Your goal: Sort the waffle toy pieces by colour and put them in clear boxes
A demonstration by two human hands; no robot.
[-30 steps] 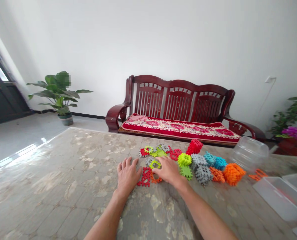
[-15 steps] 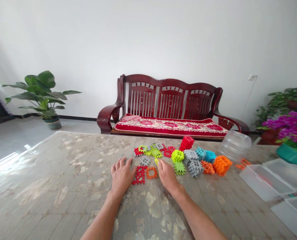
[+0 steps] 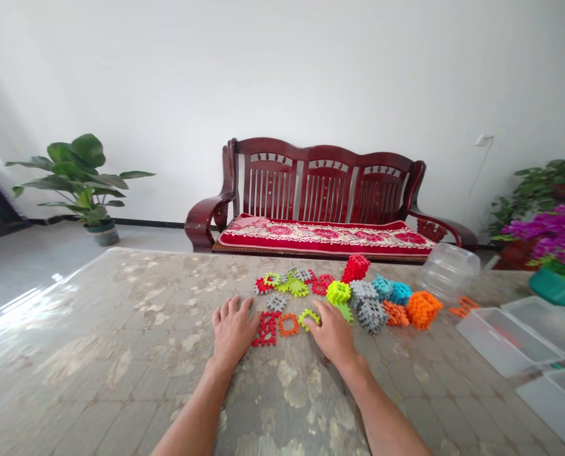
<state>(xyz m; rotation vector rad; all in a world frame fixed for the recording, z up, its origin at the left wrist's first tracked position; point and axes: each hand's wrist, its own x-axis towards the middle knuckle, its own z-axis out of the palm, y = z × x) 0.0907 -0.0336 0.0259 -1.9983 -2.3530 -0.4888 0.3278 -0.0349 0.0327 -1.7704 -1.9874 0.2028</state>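
My left hand (image 3: 234, 332) rests on the tablecloth with its fingers spread, holding nothing. Its thumb is beside the red toothed building pieces (image 3: 266, 329). To the right of these lies an orange square frame piece (image 3: 289, 325). A yellow-green frame piece (image 3: 308, 318) lies flat just past the orange one. My right hand (image 3: 334, 332) is at this piece's right edge, thumb and index finger apart and touching or nearly touching it. A grey lattice piece (image 3: 277, 302) sits farther back. Behind it is a loose group of yellow-green pieces (image 3: 298, 288), grey and red ones.
Stacks of pieces stand to the right: red (image 3: 357, 268), yellow-green (image 3: 338, 292), grey (image 3: 372, 315), blue (image 3: 400, 292), orange (image 3: 424, 310). Beyond them are a clear plastic container (image 3: 450, 272) and open translucent boxes (image 3: 494, 342). A wooden bench (image 3: 327, 155) is behind the table.
My right hand has moved right, and its fingers have opened from a pinch. The yellow-green frame piece now lies flat beside the orange one. My left hand has hardly moved.
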